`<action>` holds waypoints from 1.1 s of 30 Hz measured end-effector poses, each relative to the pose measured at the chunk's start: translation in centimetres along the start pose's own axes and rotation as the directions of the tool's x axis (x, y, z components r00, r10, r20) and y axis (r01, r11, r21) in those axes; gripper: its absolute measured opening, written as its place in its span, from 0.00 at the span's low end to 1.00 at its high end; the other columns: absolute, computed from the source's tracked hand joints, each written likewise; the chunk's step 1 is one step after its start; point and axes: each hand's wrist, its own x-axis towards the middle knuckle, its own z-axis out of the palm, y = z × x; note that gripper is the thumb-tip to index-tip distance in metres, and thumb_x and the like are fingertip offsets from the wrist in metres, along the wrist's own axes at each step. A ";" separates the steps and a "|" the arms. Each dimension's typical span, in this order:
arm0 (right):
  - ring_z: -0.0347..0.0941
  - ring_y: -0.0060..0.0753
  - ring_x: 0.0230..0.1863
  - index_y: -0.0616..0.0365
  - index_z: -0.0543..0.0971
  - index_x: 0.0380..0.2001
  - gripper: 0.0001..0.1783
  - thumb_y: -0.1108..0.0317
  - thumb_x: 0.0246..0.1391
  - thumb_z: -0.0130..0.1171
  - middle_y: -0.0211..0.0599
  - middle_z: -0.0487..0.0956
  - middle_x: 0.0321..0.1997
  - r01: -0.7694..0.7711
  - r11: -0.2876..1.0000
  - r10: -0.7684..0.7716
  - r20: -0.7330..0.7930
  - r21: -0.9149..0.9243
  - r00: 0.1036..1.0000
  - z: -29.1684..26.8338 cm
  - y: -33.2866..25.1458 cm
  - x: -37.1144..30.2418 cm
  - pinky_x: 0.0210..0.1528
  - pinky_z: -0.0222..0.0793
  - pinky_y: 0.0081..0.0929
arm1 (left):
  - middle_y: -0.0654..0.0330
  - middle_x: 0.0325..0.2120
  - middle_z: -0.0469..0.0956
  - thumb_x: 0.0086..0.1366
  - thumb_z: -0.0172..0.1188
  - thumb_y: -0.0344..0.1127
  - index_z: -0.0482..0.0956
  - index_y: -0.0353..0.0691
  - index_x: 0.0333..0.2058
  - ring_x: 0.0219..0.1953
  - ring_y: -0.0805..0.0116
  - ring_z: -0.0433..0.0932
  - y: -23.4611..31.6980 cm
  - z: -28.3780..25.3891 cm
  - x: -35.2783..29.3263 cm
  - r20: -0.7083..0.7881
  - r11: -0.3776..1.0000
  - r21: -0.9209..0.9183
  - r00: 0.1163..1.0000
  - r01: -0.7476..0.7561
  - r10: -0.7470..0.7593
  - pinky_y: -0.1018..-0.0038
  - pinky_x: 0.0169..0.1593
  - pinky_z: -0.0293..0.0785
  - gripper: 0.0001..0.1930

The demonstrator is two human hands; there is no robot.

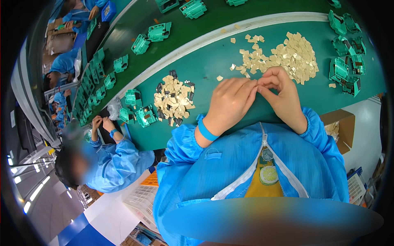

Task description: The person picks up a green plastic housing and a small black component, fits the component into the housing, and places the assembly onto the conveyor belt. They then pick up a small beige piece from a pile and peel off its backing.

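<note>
While the head camera looked down over a blue smock, the left hand and the right hand met fingertip to fingertip above the green desk. Both hands were pinched together at one spot, apparently around something very small, but the piece itself was too tiny to make out, so I cannot tell for certain what they were grasping. A blue wristband circled the left wrist.

Just beyond the hands, a broad heap of beige tabs lay on the desk, with loose ones scattered toward its left edge. To the left of the left hand sat a second heap, a mixed pile of beige and black pieces, well apart from the first. Green plastic housings were clustered at the right end of the desk, and a few more green housings stood beside the mixed pile.

Past a pale strip, a conveyor belt carried further green parts. At the left, a co-worker in a blue smock bent over the same desk, that person's hands close together near its edge. A cardboard box stood at the right, below the desk.
</note>
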 end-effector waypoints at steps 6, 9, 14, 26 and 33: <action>0.84 0.30 0.40 0.61 0.72 0.47 0.16 0.80 0.58 0.64 0.39 0.86 0.38 0.149 0.936 -0.149 0.024 -0.319 0.988 -0.2 -0.8 -0.3 0.44 0.78 0.24 | 0.57 0.32 0.84 0.58 0.67 0.25 0.84 0.37 0.37 0.31 0.59 0.83 -0.4 0.3 0.4 0.072 0.999 -0.029 0.997 0.014 -0.012 0.66 0.33 0.79 0.07; 0.82 0.26 0.40 0.62 0.72 0.48 0.16 0.80 0.58 0.64 0.36 0.84 0.37 0.111 0.979 -0.106 0.038 -0.168 0.994 -0.9 -0.3 -0.1 0.45 0.77 0.22 | 0.55 0.29 0.83 0.60 0.66 0.25 0.84 0.35 0.35 0.27 0.58 0.82 -1.0 0.4 0.6 0.121 0.970 -0.199 0.986 0.136 -0.114 0.67 0.32 0.79 0.05; 0.76 0.18 0.38 0.63 0.74 0.45 0.12 0.80 0.59 0.63 0.30 0.81 0.37 -0.143 0.990 0.143 0.066 -0.014 0.987 -2.7 -0.9 0.7 0.44 0.74 0.21 | 0.55 0.29 0.84 0.62 0.66 0.27 0.85 0.34 0.35 0.27 0.59 0.83 -4.2 2.0 1.6 0.031 0.926 -0.064 0.928 0.372 -0.370 0.69 0.32 0.79 0.04; 0.78 0.31 0.34 0.62 0.75 0.40 0.12 0.81 0.55 0.65 0.38 0.80 0.33 0.117 0.904 -0.112 0.038 -0.411 0.993 -2.7 -0.7 1.0 0.39 0.75 0.28 | 0.58 0.38 0.84 0.61 0.68 0.28 0.84 0.37 0.39 0.46 0.57 0.80 -2.8 1.6 2.3 0.322 0.963 -0.235 0.945 0.134 -0.053 0.65 0.49 0.75 0.07; 0.78 0.47 0.33 0.62 0.82 0.37 0.10 0.78 0.50 0.67 0.40 0.80 0.32 0.406 0.709 -0.450 0.073 -0.576 0.890 -1.7 -1.3 0.9 0.37 0.75 0.38 | 0.56 0.34 0.84 0.61 0.68 0.27 0.84 0.34 0.37 0.38 0.60 0.81 -2.1 2.0 1.2 0.241 0.809 -0.467 0.932 0.357 -0.272 0.69 0.44 0.76 0.06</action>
